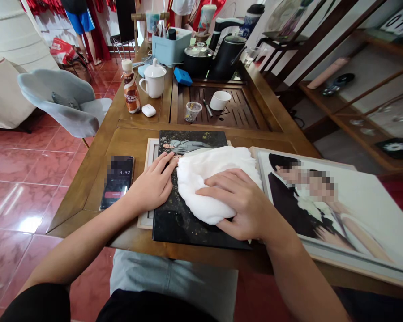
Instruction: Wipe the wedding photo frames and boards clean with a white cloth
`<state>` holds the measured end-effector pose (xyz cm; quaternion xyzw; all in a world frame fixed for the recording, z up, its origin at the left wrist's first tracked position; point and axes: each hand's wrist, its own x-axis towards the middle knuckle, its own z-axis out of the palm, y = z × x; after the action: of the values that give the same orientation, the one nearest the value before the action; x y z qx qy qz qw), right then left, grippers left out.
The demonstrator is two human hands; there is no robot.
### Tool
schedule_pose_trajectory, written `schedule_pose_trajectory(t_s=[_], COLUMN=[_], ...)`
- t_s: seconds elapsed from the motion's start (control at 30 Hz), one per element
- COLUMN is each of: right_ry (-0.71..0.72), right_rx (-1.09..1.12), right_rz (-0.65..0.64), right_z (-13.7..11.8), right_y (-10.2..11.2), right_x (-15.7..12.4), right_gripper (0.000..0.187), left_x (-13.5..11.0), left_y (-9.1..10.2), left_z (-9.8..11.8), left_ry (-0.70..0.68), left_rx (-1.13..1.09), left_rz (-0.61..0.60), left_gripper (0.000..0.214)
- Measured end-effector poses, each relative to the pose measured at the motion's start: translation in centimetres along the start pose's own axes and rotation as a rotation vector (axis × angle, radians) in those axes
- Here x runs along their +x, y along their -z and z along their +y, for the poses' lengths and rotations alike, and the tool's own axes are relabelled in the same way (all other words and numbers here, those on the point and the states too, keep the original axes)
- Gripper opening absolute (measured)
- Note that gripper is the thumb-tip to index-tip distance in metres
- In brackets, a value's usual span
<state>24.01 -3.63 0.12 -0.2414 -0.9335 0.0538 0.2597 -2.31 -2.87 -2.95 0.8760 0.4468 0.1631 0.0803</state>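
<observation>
A dark photo panel (188,228) lies on a pale wooden frame (145,221) at the table's near edge. On the panel my left hand (156,181) rests flat, fingers stretched toward its upper left part. My right hand (240,203) grips a bunched white cloth (204,174), which is pressed onto the panel and hides much of its right side. Just right of the cloth, a large framed photo (366,197) of two people in formal clothes lies face up. A phone (118,182) showing a clock lies left of my left hand.
Beyond the panel stand a coffee bottle (131,91), a lidded white mug (154,80), an earbud case (148,110), a small plastic cup (192,111) and a white bowl (220,100). A black kettle (226,58) is farther back. A grey chair (65,100) stands left.
</observation>
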Motion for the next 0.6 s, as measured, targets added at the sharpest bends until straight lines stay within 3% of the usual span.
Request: schedule_pose_trajectory(t_s=[0.6], right_ry=[0.004], right_rx=[0.007], right_rz=[0.012], right_z=[-0.03], right_y=[-0.04], right_x=[0.05], right_gripper=[0.037], left_x=[0.12], left_y=[-0.05], left_z=[0.11], left_ry=[-0.001], left_rx=[0.004], left_rz=[-0.009], left_gripper=[0.053])
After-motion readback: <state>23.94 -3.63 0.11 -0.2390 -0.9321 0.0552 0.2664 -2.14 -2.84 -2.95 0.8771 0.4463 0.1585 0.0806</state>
